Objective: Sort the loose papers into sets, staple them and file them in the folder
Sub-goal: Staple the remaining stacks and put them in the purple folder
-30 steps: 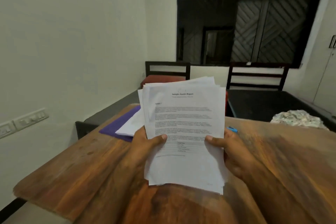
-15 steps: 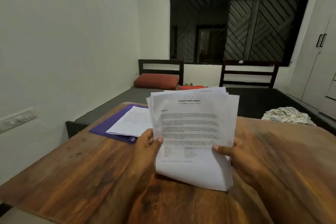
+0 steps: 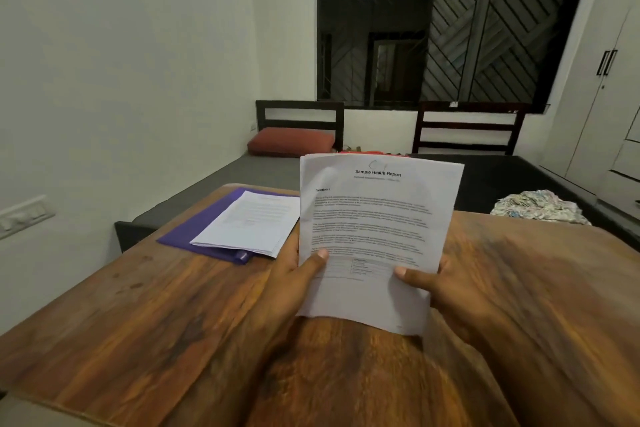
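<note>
At centre frame the stack of papers (image 3: 374, 236) stands upright above the wooden table (image 3: 138, 315), headed "Sample Health Report". The left hand (image 3: 294, 274) and right hand (image 3: 436, 288) grip its 2 lower edges — thumbs pressed on the front page. Left of centre, a purple folder (image 3: 194, 232) lies flat on the table under another sheaf (image 3: 249, 222).

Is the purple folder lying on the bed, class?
No, the purple folder lies flat on the wooden table, with printed sheets resting on it.
</note>
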{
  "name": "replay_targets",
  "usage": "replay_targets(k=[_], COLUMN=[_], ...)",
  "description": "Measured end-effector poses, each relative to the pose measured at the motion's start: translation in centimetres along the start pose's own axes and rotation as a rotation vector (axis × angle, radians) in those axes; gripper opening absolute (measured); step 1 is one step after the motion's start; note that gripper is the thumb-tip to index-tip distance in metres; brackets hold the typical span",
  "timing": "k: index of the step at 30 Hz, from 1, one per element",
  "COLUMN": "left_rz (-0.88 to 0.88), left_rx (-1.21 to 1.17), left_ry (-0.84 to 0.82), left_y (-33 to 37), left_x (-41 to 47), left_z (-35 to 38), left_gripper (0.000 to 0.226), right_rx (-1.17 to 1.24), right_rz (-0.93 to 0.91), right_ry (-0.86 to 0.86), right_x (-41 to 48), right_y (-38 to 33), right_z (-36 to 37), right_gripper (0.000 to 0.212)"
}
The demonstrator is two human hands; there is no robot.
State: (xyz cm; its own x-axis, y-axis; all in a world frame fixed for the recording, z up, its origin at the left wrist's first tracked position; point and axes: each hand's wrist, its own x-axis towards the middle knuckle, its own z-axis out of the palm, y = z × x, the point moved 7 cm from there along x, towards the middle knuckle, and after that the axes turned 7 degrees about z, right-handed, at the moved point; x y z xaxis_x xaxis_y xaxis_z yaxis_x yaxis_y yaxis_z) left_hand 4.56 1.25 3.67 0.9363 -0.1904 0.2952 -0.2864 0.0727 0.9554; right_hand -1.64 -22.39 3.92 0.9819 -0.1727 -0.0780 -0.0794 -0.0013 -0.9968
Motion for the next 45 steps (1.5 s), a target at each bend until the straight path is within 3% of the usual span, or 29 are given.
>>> replay_targets(k=[8,12,17,23,33,40,45], left_rz=[0.058,-0.008,-0.077,-0.001,-0.04,-0.144,-0.294], left_rx=[-0.097,0.0,0.094,0.127,0.201,0.188,0.142], left_ry=[0.042,-0.015,-0.014,-0.004,-0.032,-0.12,-0.229], left_y=[0.5,-2.5,-5.9,-5.4,-5.8,-6.9,-5.9], left_x=[0.7,-0.9,-2.8,-2.7,-2.9,-3.3,-3.9], left_z=[0.3,0.4,0.5,0.3,0.6,0.4,0.2], left_gripper=[0.023,0.029,0.028,0.034,0.039,0.041,0.028], right_rx=[0.024,-0.005,0.083,0.059,-0.011,0.002,0.071], right_rz=[-0.018,0.008,0.116,0.085,0.079,0.152,0.222], right_ry=[0.023,0.065,0.072,0.084,0.106,0.047,-0.01], right_x=[1.0,0.3,0.3,0.5,0.3,-1.0,-2.4], right_y=[-0.8,1.6,6.0,7.0,7.4,6.8,7.7], right_z=[-0.4,-0.4,-0.1,-0.2,-0.3,-0.1,-0.6], right_gripper=[0.031,0.028,0.04,0.04,0.043,0.042,0.046])
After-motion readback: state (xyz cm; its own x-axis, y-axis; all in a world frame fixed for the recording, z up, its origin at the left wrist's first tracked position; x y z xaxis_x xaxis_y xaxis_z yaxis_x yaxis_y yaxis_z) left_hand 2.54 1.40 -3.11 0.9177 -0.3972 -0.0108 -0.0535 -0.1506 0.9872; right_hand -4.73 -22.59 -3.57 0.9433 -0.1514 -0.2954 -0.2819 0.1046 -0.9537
